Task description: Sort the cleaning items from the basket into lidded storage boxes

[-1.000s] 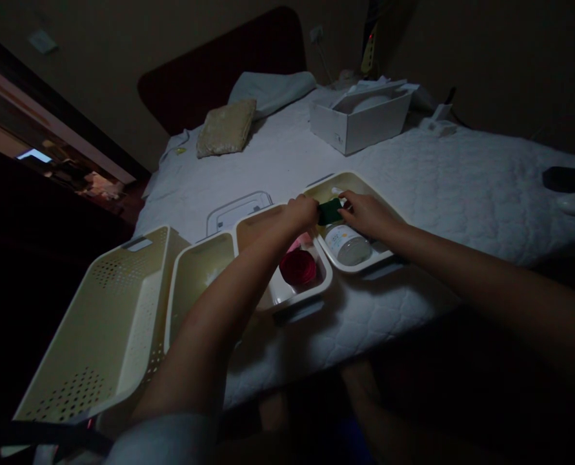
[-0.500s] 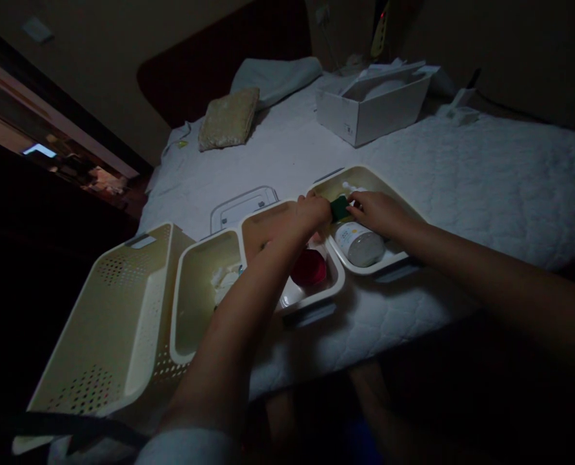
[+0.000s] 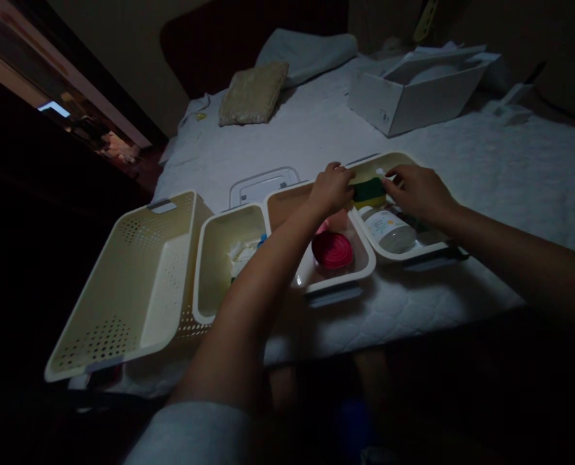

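Observation:
A green and yellow sponge [image 3: 370, 192] is over the back part of the right-hand cream bin [image 3: 413, 160]. My left hand [image 3: 333, 187] is closed on its left end, just above the wall between two bins. My right hand [image 3: 420, 192] has thumb and fingers pinched at its right end, near a small white piece [image 3: 381, 172]. Below the sponge a clear jar with a white label [image 3: 388, 227] lies on its side in that bin. In the middle bin [image 3: 372, 266], under my left forearm, is a red-pink roll [image 3: 333, 250].
Further left stand a smaller cream bin [image 3: 199, 284] holding white packets [image 3: 241, 254] and a large perforated basket [image 3: 122, 284]. Behind them lies a flat clear lid [image 3: 262, 184]. A white box with papers [image 3: 393, 106] and a beige cushion [image 3: 253, 93] are farther back on the bed.
The view has shifted, so the bins appear further right and higher. More of the sponge shows between my hands, its yellow side now visible. Both hands stay at the right-hand bin.

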Demonstrator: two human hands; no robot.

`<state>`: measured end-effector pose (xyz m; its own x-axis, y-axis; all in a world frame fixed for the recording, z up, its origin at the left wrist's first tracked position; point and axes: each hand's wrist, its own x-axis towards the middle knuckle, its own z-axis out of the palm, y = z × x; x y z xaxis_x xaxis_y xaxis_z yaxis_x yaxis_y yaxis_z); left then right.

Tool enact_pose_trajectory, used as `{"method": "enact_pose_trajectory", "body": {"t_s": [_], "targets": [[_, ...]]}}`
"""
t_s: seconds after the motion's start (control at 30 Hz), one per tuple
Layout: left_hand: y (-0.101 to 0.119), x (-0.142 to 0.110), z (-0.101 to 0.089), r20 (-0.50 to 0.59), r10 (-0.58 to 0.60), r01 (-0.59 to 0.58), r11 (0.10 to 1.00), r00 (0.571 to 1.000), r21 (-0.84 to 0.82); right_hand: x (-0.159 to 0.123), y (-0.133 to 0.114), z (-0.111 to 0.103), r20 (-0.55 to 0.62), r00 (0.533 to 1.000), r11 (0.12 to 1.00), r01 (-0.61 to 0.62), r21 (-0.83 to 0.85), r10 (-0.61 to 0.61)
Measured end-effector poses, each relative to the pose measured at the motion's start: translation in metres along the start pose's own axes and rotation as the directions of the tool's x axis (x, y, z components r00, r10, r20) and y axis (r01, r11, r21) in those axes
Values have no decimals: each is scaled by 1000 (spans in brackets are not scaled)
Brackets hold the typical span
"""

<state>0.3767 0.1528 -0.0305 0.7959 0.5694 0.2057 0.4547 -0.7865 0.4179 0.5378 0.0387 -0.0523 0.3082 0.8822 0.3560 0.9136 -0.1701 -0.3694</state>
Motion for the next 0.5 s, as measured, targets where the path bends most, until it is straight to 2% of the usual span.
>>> {"method": "enact_pose_trajectory", "body": {"t_s": [0.07, 0.17, 0.33, 0.5], "targets": [[-10, -8, -14, -52, 4, -4, 1000, 999, -1, 6, -13, -2, -63, 998, 1000, 17, -18, -18], [-30, -24, -37, -118, -47, 49, 999, 992, 20, 18, -43, 0, -109, 992, 998, 67, -4, -67], [-65, -63, -75, -248, -157, 179, 981, 956, 70, 37, -107, 17, -46, 970, 966, 243, 89, -240], [-91, -115, -110, -295, -290, 347, 923, 910, 164, 43, -169, 36, -12, 940, 933, 339, 118, -340]]}}
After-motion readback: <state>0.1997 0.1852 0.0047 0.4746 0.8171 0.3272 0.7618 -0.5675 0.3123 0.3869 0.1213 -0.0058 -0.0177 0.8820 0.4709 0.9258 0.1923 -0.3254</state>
